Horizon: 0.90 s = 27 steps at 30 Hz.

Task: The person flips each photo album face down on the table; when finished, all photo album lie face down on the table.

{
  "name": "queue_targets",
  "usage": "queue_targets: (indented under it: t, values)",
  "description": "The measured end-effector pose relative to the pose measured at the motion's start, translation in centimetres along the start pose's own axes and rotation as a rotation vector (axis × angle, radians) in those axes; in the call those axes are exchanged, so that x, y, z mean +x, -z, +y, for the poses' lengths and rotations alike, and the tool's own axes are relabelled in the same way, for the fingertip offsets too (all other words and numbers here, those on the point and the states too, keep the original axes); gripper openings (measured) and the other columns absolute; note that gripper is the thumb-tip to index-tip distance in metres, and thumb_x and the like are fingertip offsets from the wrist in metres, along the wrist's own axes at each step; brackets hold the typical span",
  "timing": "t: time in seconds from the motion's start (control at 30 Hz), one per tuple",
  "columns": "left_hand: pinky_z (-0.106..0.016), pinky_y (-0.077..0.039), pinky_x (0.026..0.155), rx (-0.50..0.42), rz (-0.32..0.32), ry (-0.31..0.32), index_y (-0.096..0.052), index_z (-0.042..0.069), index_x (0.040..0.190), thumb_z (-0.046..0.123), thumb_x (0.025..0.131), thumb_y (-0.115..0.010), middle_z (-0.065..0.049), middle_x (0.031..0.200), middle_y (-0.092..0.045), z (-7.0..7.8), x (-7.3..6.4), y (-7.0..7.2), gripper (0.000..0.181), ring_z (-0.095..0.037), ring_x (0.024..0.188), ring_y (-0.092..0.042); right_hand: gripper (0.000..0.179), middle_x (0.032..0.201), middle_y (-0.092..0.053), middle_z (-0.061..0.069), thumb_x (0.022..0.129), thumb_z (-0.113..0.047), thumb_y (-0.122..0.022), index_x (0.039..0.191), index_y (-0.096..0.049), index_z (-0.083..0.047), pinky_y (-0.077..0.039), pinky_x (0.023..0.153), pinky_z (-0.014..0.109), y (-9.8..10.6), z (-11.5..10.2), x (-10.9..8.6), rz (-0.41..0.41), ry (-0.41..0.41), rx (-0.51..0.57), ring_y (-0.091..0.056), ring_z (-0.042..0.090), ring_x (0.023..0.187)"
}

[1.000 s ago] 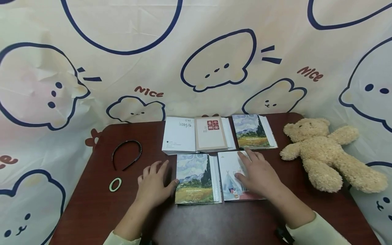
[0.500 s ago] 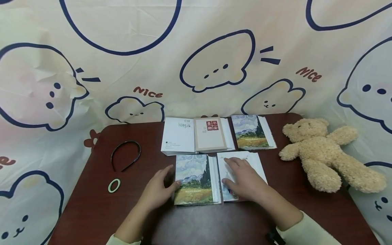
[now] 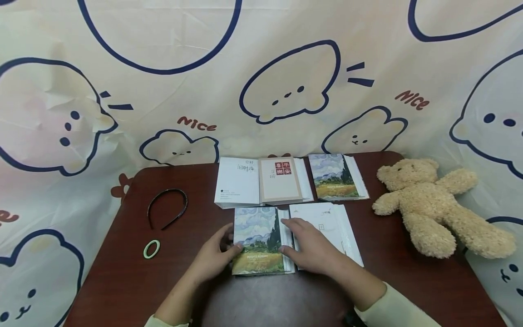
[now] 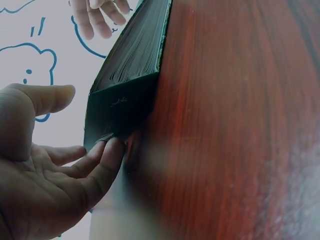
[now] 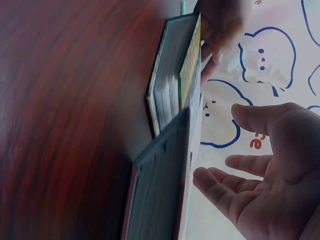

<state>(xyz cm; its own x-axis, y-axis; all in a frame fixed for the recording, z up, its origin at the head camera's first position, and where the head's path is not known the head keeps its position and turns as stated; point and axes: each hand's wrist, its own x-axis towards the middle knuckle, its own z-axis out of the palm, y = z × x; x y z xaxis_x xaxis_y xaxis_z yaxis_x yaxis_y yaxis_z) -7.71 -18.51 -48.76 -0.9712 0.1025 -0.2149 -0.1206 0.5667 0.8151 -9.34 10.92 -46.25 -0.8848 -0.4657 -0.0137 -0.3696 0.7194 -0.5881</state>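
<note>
A photo album (image 3: 256, 236) with a painted landscape cover lies flat at the front of the table. My left hand (image 3: 214, 256) is at its left side; in the left wrist view the fingertips meet the dark spine (image 4: 120, 107), while the thumb stands apart above the cover. My right hand (image 3: 312, 250) reaches over from the right, its fingers loosely spread above the album's page edge. The right wrist view has that hand (image 5: 270, 165) holding nothing, raised over the books. Partly hidden under the right hand is a white album (image 3: 337, 222), right beside the landscape one.
Behind lie a white book (image 3: 239, 184), a beige book (image 3: 282, 187) with red characters, and a second landscape album (image 3: 333, 177). A teddy bear (image 3: 426, 200) lies at the right. A black headband (image 3: 186, 200) and a pale green ring (image 3: 145, 250) are at the left.
My right hand has moved left from the white album toward the landscape album, uncovering more of the white cover. My left hand has come closer against the landscape album's left side.
</note>
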Motion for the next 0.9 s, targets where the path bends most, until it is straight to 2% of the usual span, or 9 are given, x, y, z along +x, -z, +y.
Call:
queue_targets:
  t: [0.33, 0.5, 0.6, 0.77, 0.9]
  values:
    - [-0.046, -0.054, 0.085, -0.043, -0.014, 0.049, -0.04, 0.008, 0.159, 0.034, 0.097, -0.075, -0.016, 0.13, -0.062, 0.4, -0.1, -0.3, 0.076, -0.027, 0.107, -0.063, 0.07, 0.151, -0.052, 0.013, 0.097, -0.037, -0.072, 0.156, -0.045, -0.007, -0.047, 0.108, 0.053, -1.4, -1.0, 0.5, -0.064, 0.035, 0.047, -0.054, 0.035, 0.135]
    - [-0.05, -0.053, 0.089, -0.072, -0.017, 0.067, -0.04, 0.006, 0.158, 0.034, 0.097, -0.074, -0.02, 0.135, -0.061, 0.6, -0.3, -0.5, 0.075, -0.034, 0.118, -0.061, 0.071, 0.154, -0.049, 0.015, 0.099, -0.039, -0.069, 0.157, -0.044, -0.007, -0.044, 0.111, 0.053, -1.9, -1.3, 0.8, -0.12, 0.036, 0.045, -0.05, 0.035, 0.139]
    - [-0.048, -0.055, 0.087, -0.083, -0.004, 0.07, -0.042, 0.004, 0.157, 0.033, 0.097, -0.074, -0.02, 0.133, -0.062, 0.5, -0.3, -0.7, 0.073, -0.035, 0.12, -0.061, 0.072, 0.154, -0.049, 0.016, 0.099, -0.04, -0.068, 0.157, -0.043, -0.006, -0.042, 0.113, 0.053, -2.0, -1.4, 0.9, -0.136, 0.034, 0.039, -0.047, 0.035, 0.141]
    - [-0.038, -0.057, 0.076, -0.147, 0.001, 0.084, -0.043, 0.001, 0.155, 0.032, 0.098, -0.074, -0.019, 0.132, -0.064, 0.4, -0.2, -0.9, 0.072, -0.032, 0.117, -0.062, 0.072, 0.153, -0.05, 0.017, 0.098, -0.04, -0.069, 0.155, -0.045, -0.004, -0.04, 0.114, 0.053, -2.0, -1.6, 1.0, -0.143, 0.041, 0.02, -0.046, 0.037, 0.142]
    - [-0.039, -0.059, 0.078, -0.21, -0.02, 0.1, -0.042, 0.0, 0.155, 0.034, 0.097, -0.074, -0.022, 0.137, -0.06, 0.3, -0.2, -0.8, 0.074, -0.032, 0.117, -0.062, 0.071, 0.152, -0.051, 0.019, 0.098, -0.04, -0.07, 0.154, -0.047, -0.002, -0.04, 0.114, 0.054, -2.2, -1.7, 1.0, -0.141, 0.061, 0.006, -0.046, 0.038, 0.142]
